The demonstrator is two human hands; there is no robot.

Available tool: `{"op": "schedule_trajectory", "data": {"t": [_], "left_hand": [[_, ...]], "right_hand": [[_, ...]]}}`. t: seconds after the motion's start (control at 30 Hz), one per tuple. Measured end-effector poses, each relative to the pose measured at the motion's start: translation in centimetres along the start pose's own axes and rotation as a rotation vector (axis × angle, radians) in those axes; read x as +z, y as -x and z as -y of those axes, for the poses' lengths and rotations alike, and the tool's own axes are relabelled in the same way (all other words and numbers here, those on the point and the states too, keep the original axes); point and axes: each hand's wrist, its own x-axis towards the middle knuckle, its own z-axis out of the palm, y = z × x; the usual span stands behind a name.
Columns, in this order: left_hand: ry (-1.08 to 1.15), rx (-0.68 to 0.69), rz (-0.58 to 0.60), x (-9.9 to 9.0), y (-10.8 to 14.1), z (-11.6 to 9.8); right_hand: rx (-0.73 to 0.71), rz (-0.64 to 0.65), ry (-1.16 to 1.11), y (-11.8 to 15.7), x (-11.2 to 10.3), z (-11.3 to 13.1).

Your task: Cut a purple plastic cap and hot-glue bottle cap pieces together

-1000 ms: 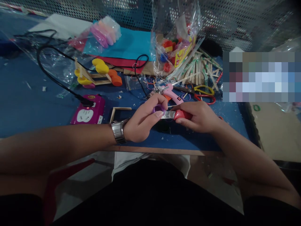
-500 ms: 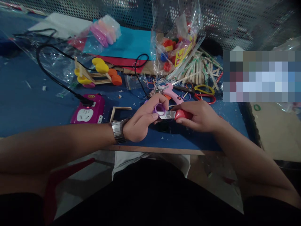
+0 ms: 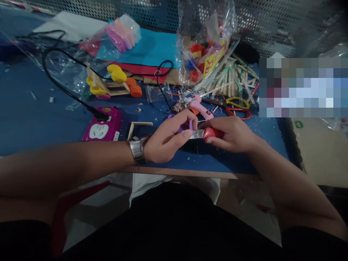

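My left hand (image 3: 171,137), with a metal watch on its wrist, is closed around a purple plastic ring (image 3: 190,125) that looks like a bottle cap. My right hand (image 3: 231,135) grips the red handle of a utility knife (image 3: 212,133). Its short blade lies against the ring by my left thumb; the tip is hidden. Another purple piece (image 3: 170,116) shows behind my left fingers. Just beyond the hands lies a pink glue gun (image 3: 199,106). A small frame of wooden sticks (image 3: 132,127) rests left of my left hand.
A purple power socket (image 3: 102,125) with a black cable stands left. Behind are a stick cart with yellow and orange caps (image 3: 114,85), a clear bag of caps (image 3: 201,54), wooden sticks (image 3: 231,78) and scissors (image 3: 239,108). Cardboard (image 3: 318,148) lies right.
The purple ring has turned in my left hand, so its opening faces me less. My left thumb has shifted right over the blade, closer to the red handle.
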Motion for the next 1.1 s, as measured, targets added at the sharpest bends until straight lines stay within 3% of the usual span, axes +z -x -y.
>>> {"op": "schedule_trajectory", "data": {"t": [0.33, 1.1], "left_hand": [[-0.067, 0.117, 0.016, 0.03, -0.14, 0.26], [-0.093, 0.115, 0.017, -0.03, -0.19, 0.15]], "right_hand": [[0.002, 0.02, 0.071, 0.04, -0.09, 0.15], [0.031, 0.075, 0.061, -0.11, -0.26, 0.21]]}}
